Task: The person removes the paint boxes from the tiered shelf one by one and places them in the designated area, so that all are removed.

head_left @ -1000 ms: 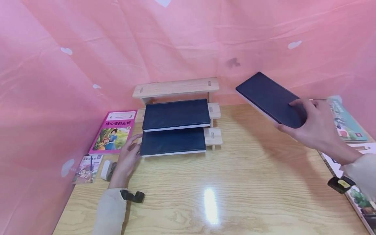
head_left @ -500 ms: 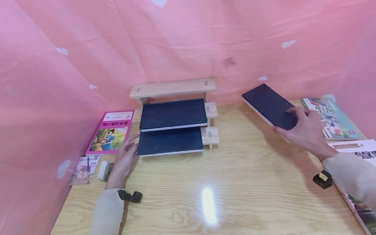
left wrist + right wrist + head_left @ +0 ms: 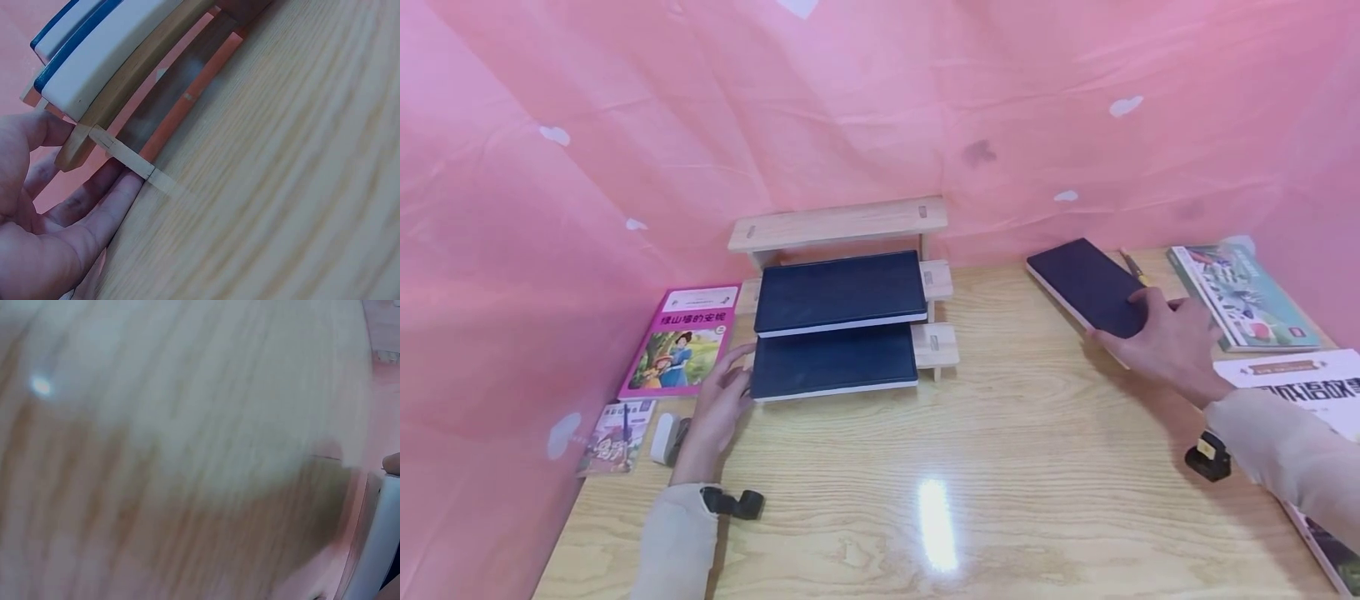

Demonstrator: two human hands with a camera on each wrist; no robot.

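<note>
My right hand [image 3: 1165, 342] grips the near right end of a dark blue rectangular slab with white sides [image 3: 1086, 283], low at the back right of the table. In the right wrist view, its white side [image 3: 381, 534] shows at the right edge. My left hand [image 3: 718, 412] holds the left end of a tiered wooden stand [image 3: 842, 225]; in the left wrist view, the thumb and fingers [image 3: 119, 194] are around the end of its lowest step [image 3: 94, 128]. Two matching blue slabs, an upper one [image 3: 842, 292] and a lower one [image 3: 835, 362], lie on the stand's lower steps.
At left lie a pink picture book [image 3: 681, 342], a small booklet [image 3: 617, 437] and a white-and-dark object [image 3: 666, 437]. A teal book [image 3: 1243, 296] and a white book [image 3: 1300, 375] lie at right. A slim brush-like item [image 3: 1133, 267] is behind the held slab. Pink cloth [image 3: 850, 108] hangs behind.
My right hand has lowered the slab toward the table at the back right, and the slab now lies flatter. The left hand stays at the stand. The head view has shifted slightly.
</note>
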